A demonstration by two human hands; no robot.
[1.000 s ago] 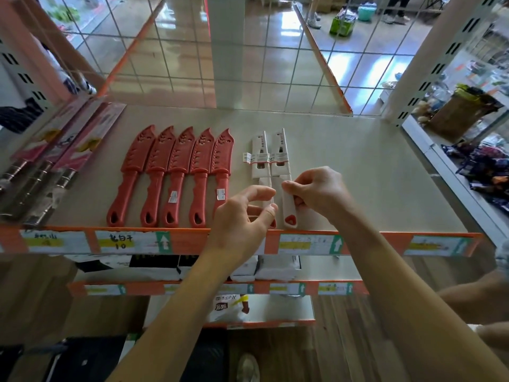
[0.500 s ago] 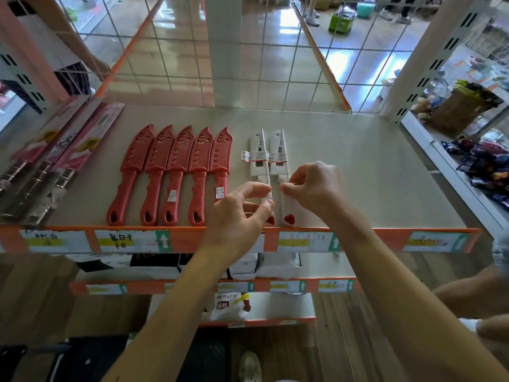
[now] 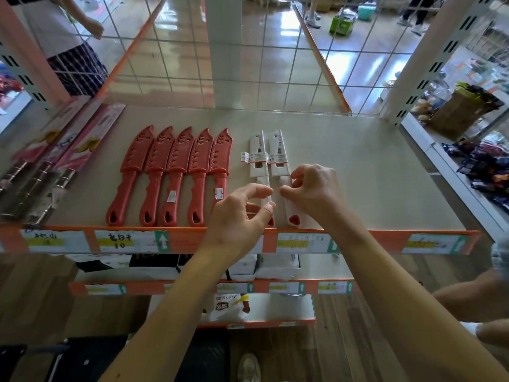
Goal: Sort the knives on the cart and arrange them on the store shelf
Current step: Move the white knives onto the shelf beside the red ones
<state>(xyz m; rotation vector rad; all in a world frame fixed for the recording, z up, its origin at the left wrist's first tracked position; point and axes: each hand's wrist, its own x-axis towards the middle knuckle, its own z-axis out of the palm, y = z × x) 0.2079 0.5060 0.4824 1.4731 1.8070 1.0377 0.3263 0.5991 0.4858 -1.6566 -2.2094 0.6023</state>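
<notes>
Your left grip and right grip cover most of both white handles, and your left wrist hides the lower handle of the fifth red knife. The boxed knives at the far left run off the frame edge. Most writing on the price strip is too blurred to read.

The shelf is a pale beige board with an orange front edge. Behind it is a wire grid, with glossy floor tiles showing through.

Five red knives lie side by side with their tips pointing away from you. Just to their right lie two white knives, close beside each other.

Your left grip is nearly closed, thumb and forefinger pinching the handle of the left white knife. Your right grip is curled tight, thumb and fingers pinching the handle of the right white knife just below its sheath.
</notes>
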